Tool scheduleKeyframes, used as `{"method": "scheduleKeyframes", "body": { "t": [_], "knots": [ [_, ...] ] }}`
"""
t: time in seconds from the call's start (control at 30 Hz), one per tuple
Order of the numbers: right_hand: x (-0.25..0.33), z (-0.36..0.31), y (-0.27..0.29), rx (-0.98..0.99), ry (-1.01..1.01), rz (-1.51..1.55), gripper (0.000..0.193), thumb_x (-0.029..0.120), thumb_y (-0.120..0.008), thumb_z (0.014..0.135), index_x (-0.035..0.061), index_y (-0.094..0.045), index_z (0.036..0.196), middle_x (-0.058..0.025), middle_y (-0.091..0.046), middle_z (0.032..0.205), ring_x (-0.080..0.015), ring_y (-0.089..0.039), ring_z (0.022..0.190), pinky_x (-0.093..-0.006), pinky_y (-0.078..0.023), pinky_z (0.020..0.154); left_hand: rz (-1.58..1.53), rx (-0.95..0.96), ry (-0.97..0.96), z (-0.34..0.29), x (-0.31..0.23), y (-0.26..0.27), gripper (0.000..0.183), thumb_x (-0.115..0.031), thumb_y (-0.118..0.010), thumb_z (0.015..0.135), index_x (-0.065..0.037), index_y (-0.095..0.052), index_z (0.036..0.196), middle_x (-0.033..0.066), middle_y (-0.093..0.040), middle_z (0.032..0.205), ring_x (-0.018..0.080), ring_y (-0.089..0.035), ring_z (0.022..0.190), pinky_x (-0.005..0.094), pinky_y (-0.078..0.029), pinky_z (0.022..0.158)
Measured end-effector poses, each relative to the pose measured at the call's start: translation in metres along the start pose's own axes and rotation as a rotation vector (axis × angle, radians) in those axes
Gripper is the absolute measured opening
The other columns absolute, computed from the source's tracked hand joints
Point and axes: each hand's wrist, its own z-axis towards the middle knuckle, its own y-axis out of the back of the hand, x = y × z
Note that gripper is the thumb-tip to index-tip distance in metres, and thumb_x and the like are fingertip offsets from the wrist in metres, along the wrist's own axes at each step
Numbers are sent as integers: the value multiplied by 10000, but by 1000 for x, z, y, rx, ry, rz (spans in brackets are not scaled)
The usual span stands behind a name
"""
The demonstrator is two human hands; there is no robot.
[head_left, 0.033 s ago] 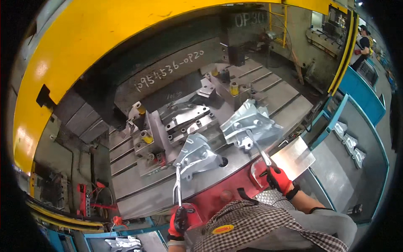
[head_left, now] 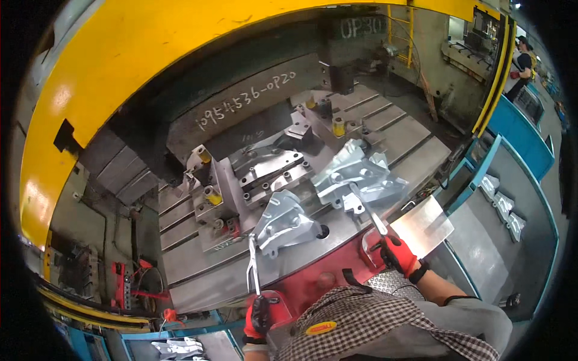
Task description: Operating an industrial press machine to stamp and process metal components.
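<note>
My left hand [head_left: 259,317], in a red and black glove, is closed around the handles of metal tongs [head_left: 254,271]. Their tip meets the near left corner of a stamped grey sheet-metal bracket [head_left: 285,221] at the front of the press bed. In my right hand [head_left: 397,255], gloved alike, is a second pair of tongs [head_left: 372,215]. These reach the near edge of another stamped bracket [head_left: 352,174], right of the first. Behind both brackets sits the lower die [head_left: 271,168], with bolted shiny blocks. The exact bite of both tongs' jaws is too small to make out.
A yellow press frame [head_left: 120,48] arches overhead. Yellow-banded posts [head_left: 212,195] flank the die. Blue-edged bins hold metal parts at right [head_left: 501,204] and lower left [head_left: 178,348]. A red ledge [head_left: 313,277] runs before me. Another person [head_left: 524,66] stands far right.
The right bracket and its tongs have shifted slightly left. The left bracket and tongs are almost where they were; both hands keep their grip.
</note>
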Motion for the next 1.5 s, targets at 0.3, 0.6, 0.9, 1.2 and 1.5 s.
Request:
{"method": "scheduleKeyframes", "body": {
  "t": [0.3, 0.6, 0.9, 1.2, 1.5],
  "knots": [
    [47, 157, -106, 427, 57, 123, 318, 473, -460, 922, 169, -535, 866, 21, -459, 635, -99, -405, 464, -232, -312, 418, 204, 70, -133, -2, -2, -24, 236, -293, -486, 944, -94, -612, 963, -79, -460, 606, 34, -348, 454, 200, -240, 391],
    [69, 244, -154, 446, 48, -121, 376, 403, -459, 936, 69, -617, 1003, -25, -607, 833, -105, -513, 682, -246, -415, 626, 420, 111, -209, -12, -14, -32, 291, -355, -465, 942, -106, -592, 1024, -55, -386, 532, 54, -311, 393, 215, -218, 362],
    [82, 222, -169, -72, 580, -954, 374, 405, -509, 894, 45, -607, 864, -21, -596, 727, -141, -554, 641, -318, -429, 608, 511, 144, -189, -8, -3, -25, 311, -294, -401, 971, -76, -573, 1113, -63, -411, 575, 37, -335, 446, 217, -270, 419],
    [11, 72, -10, 406, 267, -479, 352, 341, -570, 887, 39, -588, 1067, -34, -588, 759, -120, -571, 701, -269, -466, 644, 705, 147, 10, -45, 24, 7, 252, -239, -612, 856, -109, -592, 1071, -18, -577, 858, 114, -545, 776, 267, -442, 701],
    [-51, -33, 45, 206, 574, -1390, 458, 430, -663, 714, 225, -595, 1118, -96, -513, 1226, -341, -441, 1162, -486, -344, 969, 1742, -149, -414, -65, 60, -13, 437, -455, -635, 697, -199, -635, 1052, 106, -545, 1200, 331, -467, 1119, 542, -274, 987]
  ]
}}
